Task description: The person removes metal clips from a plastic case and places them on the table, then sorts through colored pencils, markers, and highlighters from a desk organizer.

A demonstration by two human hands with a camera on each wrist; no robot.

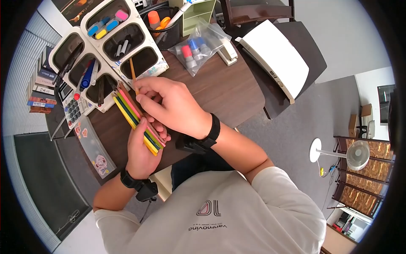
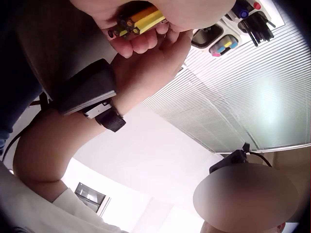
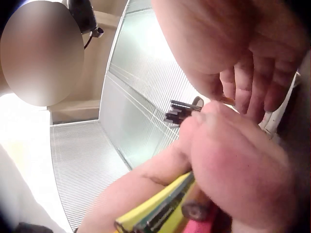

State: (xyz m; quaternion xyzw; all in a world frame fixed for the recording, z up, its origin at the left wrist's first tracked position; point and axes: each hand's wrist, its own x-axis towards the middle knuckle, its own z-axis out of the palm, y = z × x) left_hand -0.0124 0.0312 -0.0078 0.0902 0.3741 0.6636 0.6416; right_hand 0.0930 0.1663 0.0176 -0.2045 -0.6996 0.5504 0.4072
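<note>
My left hand point(image 1: 141, 154) grips a bundle of colored pencils point(image 1: 134, 116), with yellow, green, dark, pink and brown ones side by side. Their ends poke out of the fist in the left wrist view, where a yellow pencil point(image 2: 148, 20) shows most. Just above the bundle, my right hand point(image 1: 177, 106) pinches a single orange-brown pencil point(image 1: 133, 71) between thumb and fingers. That pencil's far end overlaps the dark front compartment of a white desk organizer point(image 1: 100, 51). Part of the left fingers is hidden behind the right hand in the head view.
Other organizer compartments hold highlighters point(image 1: 111, 25), markers point(image 1: 86, 76) and black pens. Behind stands a black mesh pen cup point(image 1: 171, 36). A clear bag point(image 1: 203, 46) of red and blue-capped bottles and a stapler point(image 1: 228, 53) lie rightward. A calculator point(image 1: 72, 112) sits at left.
</note>
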